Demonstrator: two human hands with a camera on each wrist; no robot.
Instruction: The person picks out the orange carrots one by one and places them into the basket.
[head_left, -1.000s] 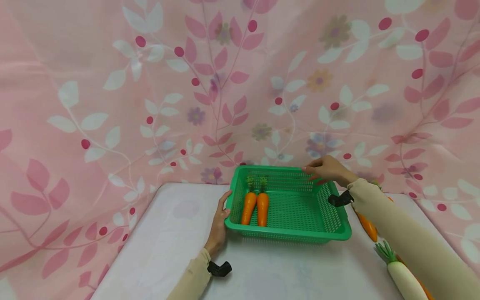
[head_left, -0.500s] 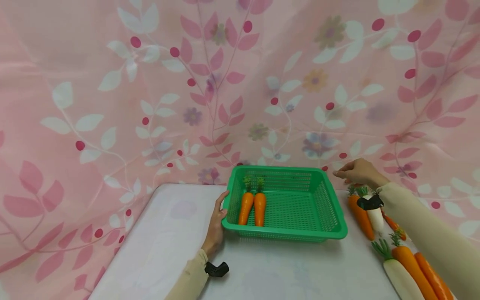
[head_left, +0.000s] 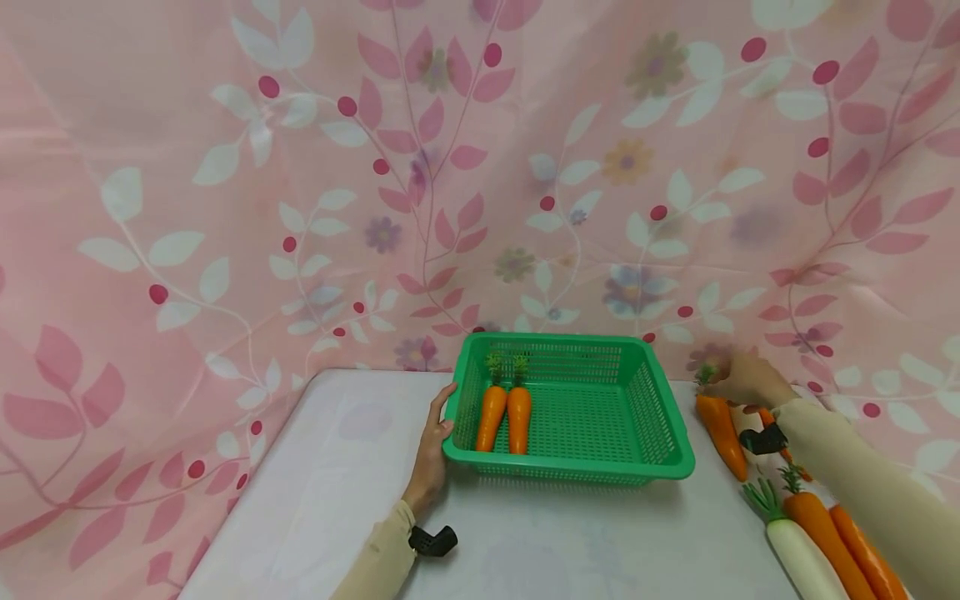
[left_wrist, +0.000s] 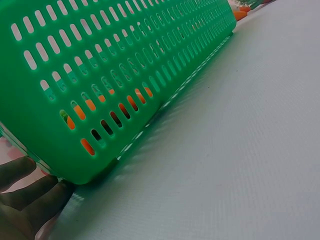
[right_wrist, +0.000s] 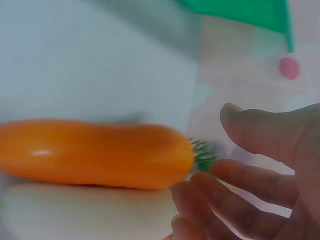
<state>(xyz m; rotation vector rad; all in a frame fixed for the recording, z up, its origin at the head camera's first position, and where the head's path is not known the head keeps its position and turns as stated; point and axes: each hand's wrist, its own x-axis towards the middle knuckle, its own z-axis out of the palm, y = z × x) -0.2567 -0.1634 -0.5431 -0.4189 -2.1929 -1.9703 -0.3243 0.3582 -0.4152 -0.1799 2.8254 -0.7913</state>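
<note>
A green perforated basket (head_left: 577,468) stands on the table with two carrots, a left one (head_left: 491,417) and a right one (head_left: 519,421), lying at its left side. My left hand (head_left: 430,454) rests against the basket's left wall, its fingers (left_wrist: 35,192) fairly straight at the lower corner in the left wrist view. At the far right, my right hand (head_left: 750,382) is over the leafy end of another carrot (right_wrist: 95,154). Its thumb and fingers are apart, fingertips right at the green top. A white radish (right_wrist: 85,212) lies alongside that carrot, partly hidden by the hand in the head view.
Nearer along the right side lie another white radish (head_left: 806,557) with green leaves and two more carrots, one (head_left: 828,533) beside the other (head_left: 870,554). A pink floral cloth (head_left: 480,167) hangs behind the white table (head_left: 360,467).
My right hand has moved right from the basket's back rim and lowered to the carrot at the far right. The left hand stays at the basket; the two carrots inside lie as before.
</note>
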